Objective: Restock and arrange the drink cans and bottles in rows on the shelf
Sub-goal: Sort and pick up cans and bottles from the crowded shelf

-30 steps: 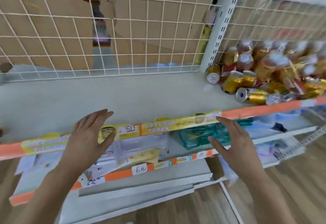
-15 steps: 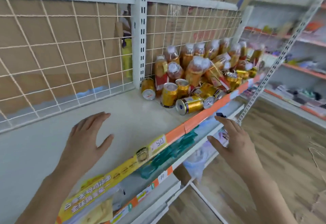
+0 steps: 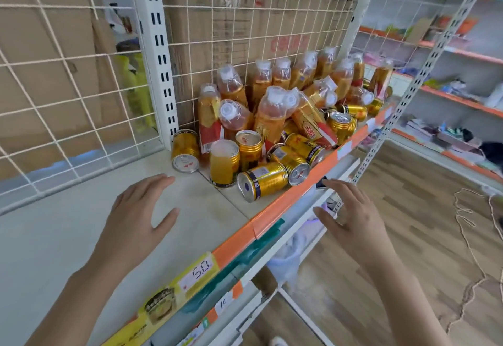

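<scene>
Head view: the left hand (image 3: 136, 215) hovers over the bare shelf (image 3: 54, 236), fingers straight and slightly spread, holding nothing. The right hand (image 3: 351, 220) hangs past the shelf's front edge, fingers loosely spread. Cans (image 3: 262, 181) and bottles (image 3: 272, 117) lie jumbled at the shelf's right end.

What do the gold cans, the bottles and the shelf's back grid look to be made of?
Gold cans: metal, glossy gold print, silvery ridged ends catching light.
Bottles: probably clear plastic; amber liquid shows through, white caps.
Back grid: thin wire with matte white coating, likely painted steel.
</scene>
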`<state>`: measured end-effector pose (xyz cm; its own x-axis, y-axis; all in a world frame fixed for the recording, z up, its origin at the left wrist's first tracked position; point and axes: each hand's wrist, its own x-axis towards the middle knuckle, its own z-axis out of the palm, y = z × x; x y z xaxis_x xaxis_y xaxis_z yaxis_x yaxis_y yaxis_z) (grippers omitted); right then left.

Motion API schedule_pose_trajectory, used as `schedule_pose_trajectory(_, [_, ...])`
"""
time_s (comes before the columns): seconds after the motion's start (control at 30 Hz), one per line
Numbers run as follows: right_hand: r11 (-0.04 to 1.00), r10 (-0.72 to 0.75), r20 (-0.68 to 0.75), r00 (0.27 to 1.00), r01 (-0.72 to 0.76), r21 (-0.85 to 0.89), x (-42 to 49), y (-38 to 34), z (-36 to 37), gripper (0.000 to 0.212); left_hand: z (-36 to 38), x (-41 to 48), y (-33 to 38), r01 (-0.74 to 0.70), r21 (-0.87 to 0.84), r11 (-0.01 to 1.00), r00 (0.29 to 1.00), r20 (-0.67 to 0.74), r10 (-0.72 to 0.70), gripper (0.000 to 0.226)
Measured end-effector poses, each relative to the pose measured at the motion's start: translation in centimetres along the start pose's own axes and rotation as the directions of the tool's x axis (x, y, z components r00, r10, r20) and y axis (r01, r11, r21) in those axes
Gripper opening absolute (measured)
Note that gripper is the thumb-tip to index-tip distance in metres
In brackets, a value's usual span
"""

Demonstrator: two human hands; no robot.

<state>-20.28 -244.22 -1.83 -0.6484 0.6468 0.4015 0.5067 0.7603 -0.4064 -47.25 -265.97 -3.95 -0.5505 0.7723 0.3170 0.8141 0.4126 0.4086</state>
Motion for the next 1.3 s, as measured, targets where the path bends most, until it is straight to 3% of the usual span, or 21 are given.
schedule_pose_trajectory(0.27, [0.988,-0.152,0.134,0.979,0.146,0.050,8.2,6.4,1.1,0.044,3.8,2.9,5.3,0.118,-0.024,0.993,0.992,-0.043,-0.119,0.045])
schedule_pose_trajectory(0.47, [0.951,-0.293,0.225,0.929,0.260,0.165,12.8,9.5,2.7,0.048,6.6,4.4,10.5,0.175,-0.072,0.982,0.981,-0.072,-0.180,0.058])
schedule_pose_trajectory(0.6, [0.904,-0.357,0.303,0.884,0.245,0.351,14.7,9.6,4.1,0.049,8.8,5.5,13.0,0.175,-0.084,0.981,0.980,-0.078,-0.182,0.049])
schedule_pose_trajectory(0.73, [0.908,-0.359,0.317,0.878,0.249,0.337,15.8,9.0,5.3,0.047,11.0,7.2,14.2,0.192,-0.018,0.981,0.981,0.011,-0.191,0.062])
schedule_pose_trajectory(0.87, [0.931,-0.340,0.404,0.849,0.241,0.276,16.4,8.7,6.1,0.056,12.4,9.1,13.9,0.162,0.168,0.972,0.977,0.112,-0.182,0.081])
schedule_pose_trajectory(1.03, [0.921,-0.358,0.495,0.792,0.213,0.325,16.2,8.7,6.8,0.078,13.2,10.3,13.5,0.129,0.373,0.919,0.984,0.069,-0.167,0.088])
schedule_pose_trajectory(1.13, [0.919,-0.354,0.526,0.774,0.183,0.350,16.0,8.6,6.9,0.086,13.6,10.3,13.5,0.129,0.363,0.923,0.987,0.041,-0.155,0.082])
schedule_pose_trajectory(1.3, [0.915,-0.352,0.512,0.784,0.174,0.364,15.6,8.1,6.8,0.080,13.5,9.8,12.9,0.139,0.308,0.941,0.988,0.026,-0.154,0.077])
